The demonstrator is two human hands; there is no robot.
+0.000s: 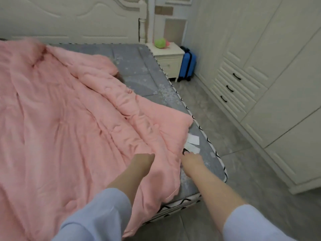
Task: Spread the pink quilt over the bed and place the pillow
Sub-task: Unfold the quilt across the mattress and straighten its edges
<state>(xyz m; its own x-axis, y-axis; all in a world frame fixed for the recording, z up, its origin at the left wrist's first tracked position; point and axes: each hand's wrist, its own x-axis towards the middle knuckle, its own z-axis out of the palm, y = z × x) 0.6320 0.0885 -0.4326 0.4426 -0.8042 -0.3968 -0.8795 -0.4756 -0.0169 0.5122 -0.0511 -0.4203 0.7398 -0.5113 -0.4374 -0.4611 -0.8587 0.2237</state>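
Gripping pink quilt (69, 119) edge near bed (199, 185) foot-right corner: left hand (144, 159) grip clenched in folds, right hand (192, 159) grip state unclear. Right hand nearer uncovered side; pillow unseen.

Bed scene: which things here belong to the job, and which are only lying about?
Job: quilt, mattress, left hand and right hand at the quilt's edge.

Lying about: nightstand, green toy, blue suitcase, wardrobe, white tags.

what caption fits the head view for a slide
Both hands, left hand and right hand, grip the pink quilt edge near the grey mattress corner.
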